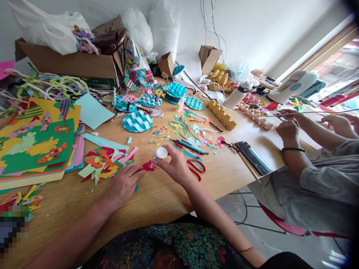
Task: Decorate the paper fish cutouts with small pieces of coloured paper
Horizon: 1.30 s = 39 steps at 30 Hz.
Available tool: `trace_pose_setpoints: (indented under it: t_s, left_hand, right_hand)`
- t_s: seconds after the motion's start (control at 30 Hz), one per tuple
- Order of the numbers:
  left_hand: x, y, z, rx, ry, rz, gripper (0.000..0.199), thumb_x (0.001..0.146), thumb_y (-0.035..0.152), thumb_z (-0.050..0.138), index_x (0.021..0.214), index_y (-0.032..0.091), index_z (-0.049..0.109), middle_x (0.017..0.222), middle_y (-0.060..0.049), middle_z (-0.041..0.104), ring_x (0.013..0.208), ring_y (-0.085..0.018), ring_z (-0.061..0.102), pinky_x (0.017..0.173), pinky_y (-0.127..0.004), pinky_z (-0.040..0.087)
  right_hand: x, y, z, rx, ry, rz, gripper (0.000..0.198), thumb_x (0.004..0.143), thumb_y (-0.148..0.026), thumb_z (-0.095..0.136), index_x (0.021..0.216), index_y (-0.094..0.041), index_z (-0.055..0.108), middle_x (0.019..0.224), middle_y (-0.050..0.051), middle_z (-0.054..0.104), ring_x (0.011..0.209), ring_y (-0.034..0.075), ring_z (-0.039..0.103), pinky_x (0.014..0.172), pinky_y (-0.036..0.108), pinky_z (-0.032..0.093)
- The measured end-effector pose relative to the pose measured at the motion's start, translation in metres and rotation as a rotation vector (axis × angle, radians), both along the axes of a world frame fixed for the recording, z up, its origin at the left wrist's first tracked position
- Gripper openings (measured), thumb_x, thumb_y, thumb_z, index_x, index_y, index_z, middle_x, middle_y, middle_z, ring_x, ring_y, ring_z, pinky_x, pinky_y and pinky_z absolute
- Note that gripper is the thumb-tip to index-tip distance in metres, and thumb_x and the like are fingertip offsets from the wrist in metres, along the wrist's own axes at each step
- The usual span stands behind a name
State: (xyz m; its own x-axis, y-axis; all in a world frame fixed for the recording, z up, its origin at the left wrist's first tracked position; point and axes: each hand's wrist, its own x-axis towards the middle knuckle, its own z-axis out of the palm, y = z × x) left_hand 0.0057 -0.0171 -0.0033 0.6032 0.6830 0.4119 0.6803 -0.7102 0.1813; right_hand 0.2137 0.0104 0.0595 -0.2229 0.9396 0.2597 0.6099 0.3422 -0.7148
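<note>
In the head view, my right hand (176,164) is closed around a white glue stick (161,153), tilted with its round end up. Its lower end meets a small red paper piece (149,166) on the table. My left hand (123,185) rests just to the left, fingers close together, their tips holding the edge of that paper; its thumb is hidden. Beside my right hand lie red-handled scissors (197,168) and several dark pencils (190,146). A heap of coloured paper scraps (108,162) is beyond my left hand.
Green and yellow card sheets (36,149) are stacked at the left. Blue wavy discs (137,121) and a small glue bottle (181,102) stand farther back. At the right are a phone (253,157) and a co-worker's hand (288,129) near a thin stick.
</note>
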Motion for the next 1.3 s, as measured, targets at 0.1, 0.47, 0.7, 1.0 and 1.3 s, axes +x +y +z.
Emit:
trace_pose_setpoints:
  t_s: [0.1, 0.47, 0.7, 1.0, 1.3]
  left_hand:
    - [0.0, 0.0, 0.0, 0.0, 0.003, 0.0, 0.036, 0.077, 0.006, 0.038, 0.103, 0.016, 0.061, 0.104, -0.009, 0.062, 0.098, -0.022, 0.054, 0.086, -0.039, 0.048]
    - [0.001, 0.0, -0.001, 0.017, 0.001, -0.001, 0.034, 0.079, 0.006, 0.037, 0.102, 0.014, 0.061, 0.103, -0.009, 0.062, 0.098, -0.022, 0.053, 0.085, -0.038, 0.048]
    - [0.001, 0.0, -0.004, -0.002, 0.008, 0.022, 0.035, 0.078, 0.006, 0.039, 0.104, 0.015, 0.06, 0.103, -0.008, 0.062, 0.098, -0.022, 0.053, 0.085, -0.04, 0.048]
    - [0.001, 0.0, -0.003, 0.003, 0.006, 0.012, 0.035, 0.077, 0.006, 0.039, 0.103, 0.018, 0.059, 0.104, -0.008, 0.061, 0.099, -0.022, 0.054, 0.085, -0.039, 0.048]
    - [0.003, -0.001, -0.003, -0.018, -0.023, 0.001, 0.032, 0.079, 0.006, 0.039, 0.103, 0.014, 0.059, 0.104, -0.01, 0.06, 0.1, -0.023, 0.052, 0.085, -0.04, 0.048]
  right_hand:
    - [0.001, 0.001, 0.0, -0.011, 0.007, -0.005, 0.023, 0.072, -0.039, 0.059, 0.08, -0.018, 0.053, 0.072, 0.0, 0.058, 0.066, 0.013, 0.052, 0.06, 0.023, 0.036]
    - [-0.007, 0.001, 0.004, -0.028, 0.024, 0.018, 0.025, 0.072, -0.04, 0.06, 0.081, -0.018, 0.053, 0.074, 0.001, 0.059, 0.067, 0.013, 0.052, 0.06, 0.023, 0.036]
    - [-0.009, 0.002, 0.003, -0.009, 0.012, 0.021, 0.027, 0.071, -0.041, 0.061, 0.085, -0.019, 0.054, 0.075, 0.001, 0.06, 0.07, 0.014, 0.053, 0.061, 0.023, 0.036]
    - [-0.014, 0.002, 0.001, -0.028, 0.006, 0.036, 0.027, 0.071, -0.042, 0.06, 0.084, -0.019, 0.055, 0.074, 0.001, 0.061, 0.067, 0.014, 0.053, 0.06, 0.024, 0.036]
    - [-0.022, 0.001, 0.001, -0.024, -0.002, 0.042, 0.027, 0.071, -0.042, 0.06, 0.084, -0.019, 0.054, 0.074, 0.002, 0.06, 0.068, 0.014, 0.053, 0.06, 0.024, 0.037]
